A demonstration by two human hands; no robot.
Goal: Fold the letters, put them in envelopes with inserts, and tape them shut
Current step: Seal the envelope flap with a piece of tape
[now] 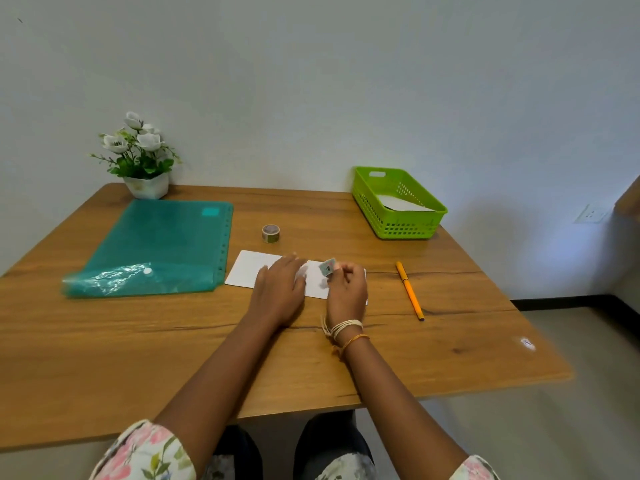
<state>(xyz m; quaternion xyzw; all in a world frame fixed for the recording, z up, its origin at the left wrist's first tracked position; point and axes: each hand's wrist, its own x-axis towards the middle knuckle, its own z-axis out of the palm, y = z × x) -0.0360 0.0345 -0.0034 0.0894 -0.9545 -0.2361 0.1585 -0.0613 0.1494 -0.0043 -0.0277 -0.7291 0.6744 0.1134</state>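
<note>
With tape piece (327, 267) pinched in right hand (346, 292), best to keep left hand (278, 292) flat on envelope (247, 270) and pin it against the table (450, 341) before sticking. Left fingers straight, palm down, pressing; right thumb and fingertips closed narrowly on the small patterned strip, lifted just above the envelope's right part. Judged to be the sealing step: lower the strip squarely across the flap edge, touch one end down first, then smooth along with a fingertip to avoid wrinkles or a folded-over sticky side. Cannot tell where the flap edge runs, since both hands cover that area.

Envelope lies flat near the table's middle, long axis running left to right, tilted slightly so the left end sits farther away and the right end nearer. Left half bare and white; right end hidden under the right hand.

Tape roll (270, 233) stands just beyond the envelope, apart from it. Pen (410, 291) lies to the right, well clear. Basket (398, 202) at far right holds white paper, likely finished work. Green folder (156, 244) at left.
</note>
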